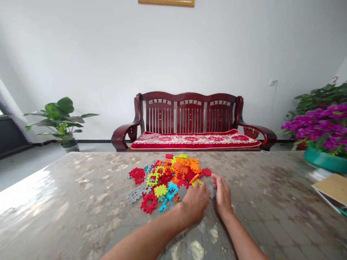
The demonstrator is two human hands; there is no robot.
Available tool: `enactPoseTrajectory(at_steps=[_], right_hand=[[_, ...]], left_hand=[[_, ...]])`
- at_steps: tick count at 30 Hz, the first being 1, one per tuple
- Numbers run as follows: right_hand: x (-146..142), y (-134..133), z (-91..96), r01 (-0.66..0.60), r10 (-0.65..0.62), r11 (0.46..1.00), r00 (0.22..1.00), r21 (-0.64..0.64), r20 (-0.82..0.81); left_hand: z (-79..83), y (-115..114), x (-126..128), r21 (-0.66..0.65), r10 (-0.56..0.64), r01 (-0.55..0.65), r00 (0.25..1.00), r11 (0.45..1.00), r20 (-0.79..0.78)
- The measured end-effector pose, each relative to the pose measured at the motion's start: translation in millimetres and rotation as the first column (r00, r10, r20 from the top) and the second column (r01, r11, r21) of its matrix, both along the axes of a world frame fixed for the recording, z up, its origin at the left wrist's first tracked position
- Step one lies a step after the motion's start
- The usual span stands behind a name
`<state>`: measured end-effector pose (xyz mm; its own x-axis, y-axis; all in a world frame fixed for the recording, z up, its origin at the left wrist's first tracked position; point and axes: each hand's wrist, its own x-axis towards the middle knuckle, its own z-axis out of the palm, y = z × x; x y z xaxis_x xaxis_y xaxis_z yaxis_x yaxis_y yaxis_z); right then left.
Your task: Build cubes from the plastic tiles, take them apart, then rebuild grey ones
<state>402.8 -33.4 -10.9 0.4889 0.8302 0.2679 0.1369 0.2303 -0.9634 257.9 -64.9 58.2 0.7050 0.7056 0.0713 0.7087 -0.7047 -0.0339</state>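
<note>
Two bare hands work at the near right edge of a pile of toy pieces (183, 169) heaped in the middle of a patterned table (81, 213). The left hand (195, 203) reaches in palm down, its fingers bent over the edge of the heap; whether they grip a piece cannot be told, since the back of the hand hides what lies beneath. The right hand (223, 196) stands on its side just to the right, fingers together and gently curved, facing the left. A gray piece (213, 192) shows between the two, beside the right palm; whether that hand grips it cannot be told. On the near left side of the pile lie a red piece (149, 203), a lime piece (161, 190) and a blue piece (171, 190), while orange ones top the far right part. Beyond the table, a dark wooden bench (191, 96) bears a red-and-white cover (195, 140). A potted plant (63, 112) stands at left; purple flowers (322, 124) fill the right.
</note>
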Motion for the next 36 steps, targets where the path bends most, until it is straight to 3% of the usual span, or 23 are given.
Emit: enactPoseTrajectory(at_steps=[3,5,10,12,14,19,22,27,30,36], right_hand=[[-1.4,-2.9,3.4,-0.013,0.013,1.000,1.000,-0.010,0.003],[-2.0,-4.3,4.6,-0.020,0.020,1.000,1.000,-0.012,0.013],[-2.0,-3.5,2.8,-0.011,0.012,1.000,1.000,-0.007,0.018],[-1.7,-2.5,1.6,-0.017,0.017,1.000,1.000,-0.008,0.017],[-1.4,-1.5,0.9,-0.018,0.019,1.000,1.000,-0.012,0.022],[-1.1,-0.5,0.1,-0.022,0.022,1.000,0.999,-0.011,0.030],[-1.5,-1.4,1.1,-0.017,0.018,1.000,0.999,-0.018,0.043],[-2.9,-3.7,3.4,-0.013,0.015,1.000,0.976,-0.011,0.218],[-4.0,-4.2,0.0,-0.020,0.030,0.999,0.900,-0.026,0.435],[-9.6,-8.5,-7.1,0.053,-0.020,0.998,0.634,-0.018,0.773]], left_hand=[[2.8,4.0,-14.2,-0.023,0.031,-0.029,0.996,0.999,0.089],[10.3,8.7,-26.7,-0.070,0.120,-0.109,0.975,0.992,0.186],[38.1,29.4,-65.3,-0.183,0.399,-0.355,0.798,0.917,0.451],[45.7,39.5,-80.6,-0.182,0.467,-0.439,0.729,0.880,0.501],[49.1,47.2,-93.7,-0.152,0.489,-0.484,0.713,0.862,0.503],[43.9,37.3,-112.8,-0.073,0.439,-0.452,0.798,0.889,0.412],[31.4,8.1,-115.6,-0.033,0.354,-0.368,0.863,0.929,0.359],[-1.8,-42.4,-115.8,-0.171,0.171,-0.134,0.960,0.976,0.223],[-14.9,-51.2,-118.3,-0.173,0.150,-0.113,0.963,0.978,0.222],[-23.0,-37.9,-126.9,-0.053,0.040,-0.030,0.981,0.998,0.189]])
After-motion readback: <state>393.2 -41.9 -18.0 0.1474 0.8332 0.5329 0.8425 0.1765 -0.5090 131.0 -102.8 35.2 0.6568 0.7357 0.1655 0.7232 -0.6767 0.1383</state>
